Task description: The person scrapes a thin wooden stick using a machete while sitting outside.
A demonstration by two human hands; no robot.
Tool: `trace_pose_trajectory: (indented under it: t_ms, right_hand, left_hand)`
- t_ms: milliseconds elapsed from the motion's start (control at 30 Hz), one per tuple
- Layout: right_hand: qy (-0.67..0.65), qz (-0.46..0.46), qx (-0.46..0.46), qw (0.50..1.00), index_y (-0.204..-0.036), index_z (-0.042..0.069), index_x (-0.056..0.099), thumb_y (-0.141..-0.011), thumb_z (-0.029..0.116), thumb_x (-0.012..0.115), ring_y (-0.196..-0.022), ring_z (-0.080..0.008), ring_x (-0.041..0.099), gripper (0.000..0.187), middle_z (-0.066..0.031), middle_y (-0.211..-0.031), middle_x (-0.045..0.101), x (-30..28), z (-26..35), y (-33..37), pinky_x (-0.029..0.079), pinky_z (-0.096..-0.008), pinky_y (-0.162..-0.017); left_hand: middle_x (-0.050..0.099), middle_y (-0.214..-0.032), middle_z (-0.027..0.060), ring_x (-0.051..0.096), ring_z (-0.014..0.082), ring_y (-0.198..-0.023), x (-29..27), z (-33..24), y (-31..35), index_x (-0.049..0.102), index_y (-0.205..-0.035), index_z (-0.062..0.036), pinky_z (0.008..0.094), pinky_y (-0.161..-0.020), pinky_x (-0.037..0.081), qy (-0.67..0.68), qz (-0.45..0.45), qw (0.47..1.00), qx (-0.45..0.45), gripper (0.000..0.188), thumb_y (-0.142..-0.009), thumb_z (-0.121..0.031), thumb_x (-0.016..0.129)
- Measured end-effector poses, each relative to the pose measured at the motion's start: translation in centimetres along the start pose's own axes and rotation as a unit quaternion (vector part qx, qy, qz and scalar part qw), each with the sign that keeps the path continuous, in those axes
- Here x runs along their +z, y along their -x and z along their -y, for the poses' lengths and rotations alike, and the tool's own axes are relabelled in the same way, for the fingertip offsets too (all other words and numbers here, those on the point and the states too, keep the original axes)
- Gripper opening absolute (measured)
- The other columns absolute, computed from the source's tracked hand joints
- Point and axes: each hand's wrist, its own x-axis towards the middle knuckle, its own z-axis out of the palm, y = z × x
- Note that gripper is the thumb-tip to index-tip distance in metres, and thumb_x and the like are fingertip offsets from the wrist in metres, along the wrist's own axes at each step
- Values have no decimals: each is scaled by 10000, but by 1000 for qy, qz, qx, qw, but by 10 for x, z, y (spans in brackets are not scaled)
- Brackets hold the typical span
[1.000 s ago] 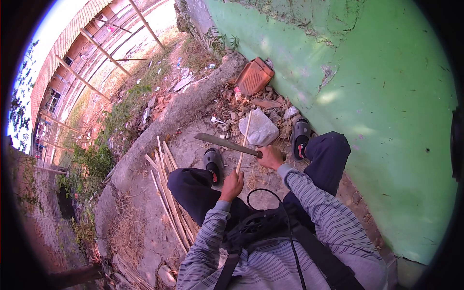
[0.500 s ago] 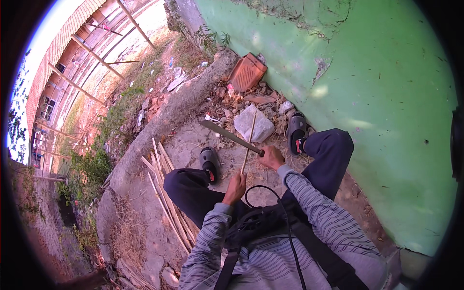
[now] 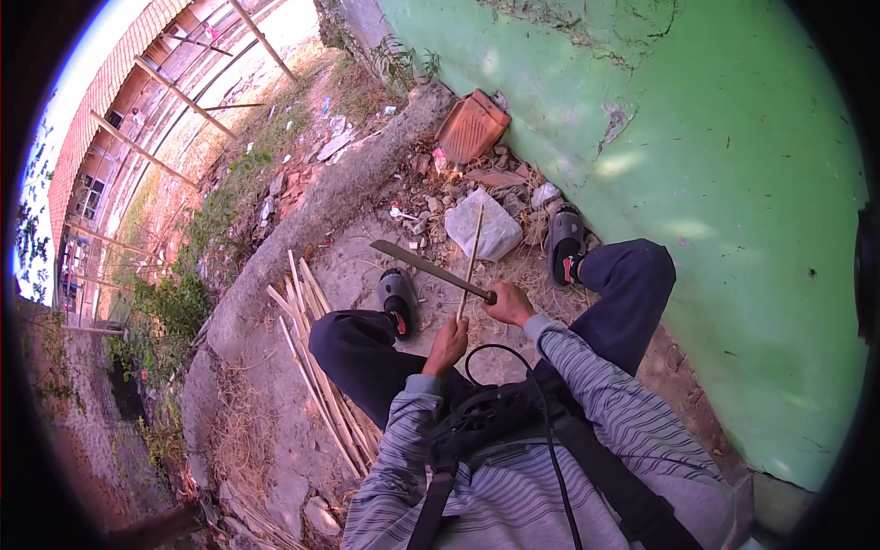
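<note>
My left hand (image 3: 446, 346) is closed around the lower end of a thin pale bamboo strip (image 3: 474, 247), which points away from me toward a white stone block (image 3: 483, 225). In my right hand (image 3: 510, 303) is the handle of a machete (image 3: 423, 265), its long dark blade reaching to the left. The blade crosses the strip just above my left hand; whether its edge bites into the strip I cannot tell. To the left of my bent left leg lies a bundle of long split bamboo strips (image 3: 316, 367) on the ground.
An orange clay roof tile (image 3: 473, 127) leans by the green wall (image 3: 715, 183) on the right, with rubble around it. A low rough concrete ridge (image 3: 302, 215) curves along the left. My feet in grey clogs (image 3: 397, 291) stand apart. A black cable (image 3: 513, 350) loops before my waist.
My right hand has moved slightly left and toward me, bringing the machete blade nearer to my left hand along the strip. My left hand has barely shifted.
</note>
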Motion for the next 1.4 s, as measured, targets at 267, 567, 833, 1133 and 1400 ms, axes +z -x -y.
trace_pose_trajectory:
  t_ms: [267, 567, 833, 1133, 1400]
  right_hand:
    - [13, 39, 66, 997, -798, 49, 709, -750, 356, 693, -792, -401, 701, 310, -211, -792, 700, 35, -58, -1, 552, -484, -738]
    - [42, 99, 52, 993, -840, 70, 736, -754, 385, 704, -825, -409, 708, 327, -216, -841, 718, 49, -51, -5, 560, -488, -767]
    - [17, 74, 121, 990, -876, 69, 756, -735, 379, 731, -859, -404, 719, 341, -226, -897, 729, 54, -101, -32, 574, -473, -802]
    - [19, 136, 96, 986, -928, 82, 768, -746, 368, 762, -879, -382, 721, 338, -209, -900, 735, 55, -76, -25, 575, -465, -823]
    - [8, 103, 57, 993, -829, 67, 727, -726, 355, 759, -803, -397, 706, 308, -201, -795, 708, 49, -73, -14, 562, -488, -753]
  left_hand:
    - [552, -649, 78, 528, 181, -462, 36, 51, -68, 529, -812, -61, 380, -403, 378, 228, 192, 917, -266, 396, -1036, -371, 426]
    - [637, -695, 165, 633, 310, -557, 51, 92, -67, 590, -857, -7, 438, -561, 521, -4, 113, 972, -206, 326, -991, -274, 460]
    - [670, -807, 326, 702, 464, -859, 56, 39, -59, 680, -901, 65, 508, -779, 542, -112, 95, 981, -127, 493, -959, -378, 472]
    - [635, -871, 389, 657, 537, -912, 56, 55, -52, 683, -882, 124, 580, -818, 526, -149, 19, 983, -107, 514, -972, -325, 449]
    - [643, -958, 394, 651, 528, -985, 61, 66, -57, 699, -975, 100, 567, -886, 520, -162, 39, 976, -141, 499, -971, -342, 468]
